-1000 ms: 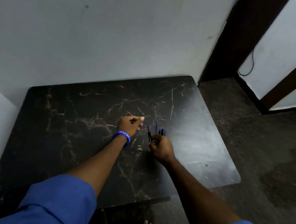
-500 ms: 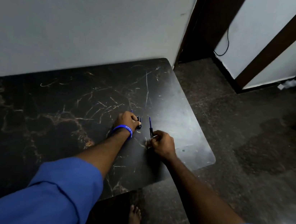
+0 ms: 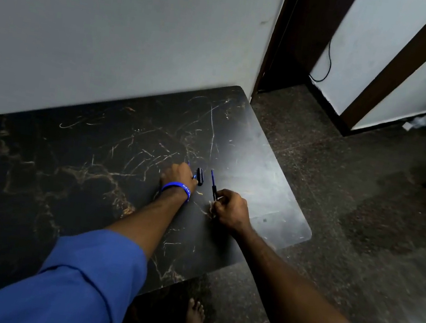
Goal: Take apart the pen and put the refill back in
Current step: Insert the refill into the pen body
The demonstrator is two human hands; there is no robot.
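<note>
Thin blue refill with dark lower section (image 3: 213, 183), slanting up off the dark marble surface (image 3: 96, 173), pinched at its near end, short black pen piece (image 3: 199, 176) lying flat just left of it

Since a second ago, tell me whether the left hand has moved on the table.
Cannot tell. The camera swung, and the left hand lies by the same gold veins of the table, beside the right hand.

My two hands at work on a dismantled pen on a black marbled table (image 3: 96, 173).

My right hand (image 3: 230, 209) pinches the thin blue refill (image 3: 213, 181), which points away from me; my left hand (image 3: 177, 178), blue wristband (image 3: 177, 187) on, rests beside a short black pen piece (image 3: 199, 176).
</note>
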